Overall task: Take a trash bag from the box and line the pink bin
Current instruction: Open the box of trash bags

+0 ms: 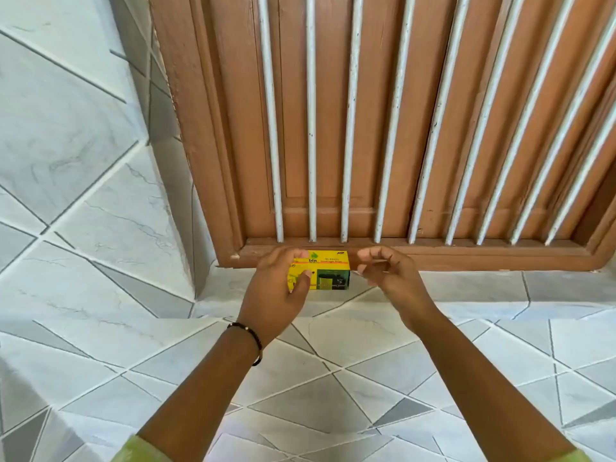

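A small yellow and green trash bag box [328, 270] stands on the tiled window ledge, against the brown wooden frame. My left hand [278, 288] wraps the box's left end, fingers over its top and thumb on its front. Just right of the box, my right hand [390, 275] hovers with curled, parted fingers and holds nothing. No trash bag shows outside the box. The pink bin is not in view.
A brown wooden window frame [416, 253] with several white vertical bars [311, 128] rises behind the box. Grey and white marbled tiles cover the ledge [466, 288], the wall below and the wall at left [66, 145].
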Demonstrator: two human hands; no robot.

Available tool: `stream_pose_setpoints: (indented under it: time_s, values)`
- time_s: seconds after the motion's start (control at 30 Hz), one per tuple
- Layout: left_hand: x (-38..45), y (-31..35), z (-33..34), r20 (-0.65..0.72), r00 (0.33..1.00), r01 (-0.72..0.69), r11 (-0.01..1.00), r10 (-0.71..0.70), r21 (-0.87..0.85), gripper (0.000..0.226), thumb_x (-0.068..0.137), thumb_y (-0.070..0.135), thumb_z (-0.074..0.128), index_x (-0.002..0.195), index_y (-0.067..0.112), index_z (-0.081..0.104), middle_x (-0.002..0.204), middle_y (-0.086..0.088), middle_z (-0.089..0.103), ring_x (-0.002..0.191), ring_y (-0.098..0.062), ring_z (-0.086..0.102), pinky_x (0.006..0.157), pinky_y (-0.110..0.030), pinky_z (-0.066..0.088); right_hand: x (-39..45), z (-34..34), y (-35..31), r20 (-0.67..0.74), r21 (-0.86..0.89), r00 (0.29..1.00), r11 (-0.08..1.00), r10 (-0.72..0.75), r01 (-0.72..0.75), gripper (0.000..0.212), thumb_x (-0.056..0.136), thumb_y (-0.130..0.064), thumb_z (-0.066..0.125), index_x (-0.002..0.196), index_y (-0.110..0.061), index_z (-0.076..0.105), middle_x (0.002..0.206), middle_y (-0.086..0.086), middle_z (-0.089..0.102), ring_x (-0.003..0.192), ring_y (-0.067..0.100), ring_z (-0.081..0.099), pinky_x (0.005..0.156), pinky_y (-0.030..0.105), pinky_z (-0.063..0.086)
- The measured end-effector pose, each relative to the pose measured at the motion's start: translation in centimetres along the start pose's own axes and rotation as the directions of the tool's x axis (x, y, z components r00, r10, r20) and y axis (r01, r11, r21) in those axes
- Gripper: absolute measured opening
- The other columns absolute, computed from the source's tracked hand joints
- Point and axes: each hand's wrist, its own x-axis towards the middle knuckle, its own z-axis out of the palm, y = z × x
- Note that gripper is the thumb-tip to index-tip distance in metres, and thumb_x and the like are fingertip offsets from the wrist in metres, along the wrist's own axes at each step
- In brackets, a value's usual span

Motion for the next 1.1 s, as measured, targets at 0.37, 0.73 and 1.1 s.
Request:
stream_pose_setpoints:
  time_s: [0.37,0.73,1.1]
  values:
    - [3.5,-2.9,3.2,0.232,0.965,-0.038,0.812,-0.122,0.583,0.063,0.086,0.048,0.047,0.143,0.032,0.024,0.148,0.001,0.031,0.139,-0.024,0.022,0.111,-0.044,0.024,3.5,0.3,3.6,0.217,-0.294,0.976,0.952,-0.025,0.090,0.055,0.073,-0.002,0.073,0.121,-0.022,0.053,0.111,-0.004,0.054,0.086,0.007,0.054,0.081,0.025,0.051]
    - [2.9,-3.1,1.0,0.180,0.983,0.027,0.999,-0.031,0.023,0.061,0.066,0.060,0.067,0.118,0.032,0.057,0.117,0.011,0.062,0.106,-0.006,0.058,0.089,-0.024,0.049,2.4,-0.2,3.3,0.359,-0.234,0.927,0.951,-0.110,0.204,0.082,0.073,0.002,0.071,0.133,-0.041,0.036,0.132,-0.012,0.042,0.119,0.000,0.043,0.092,0.018,0.046]
    - [-0.8,-1.2,-2.3,0.199,0.943,0.331,0.722,-0.265,-0.608,0.053,0.072,0.036,0.067,0.120,0.016,0.056,0.108,-0.001,0.070,0.097,-0.016,0.066,0.081,-0.032,0.056,-2.6,0.7,1.6,0.114,0.129,0.992,0.991,-0.060,0.045,0.050,0.062,-0.022,0.083,0.107,-0.016,0.062,0.104,0.006,0.070,0.098,0.025,0.064,0.086,0.039,0.053]
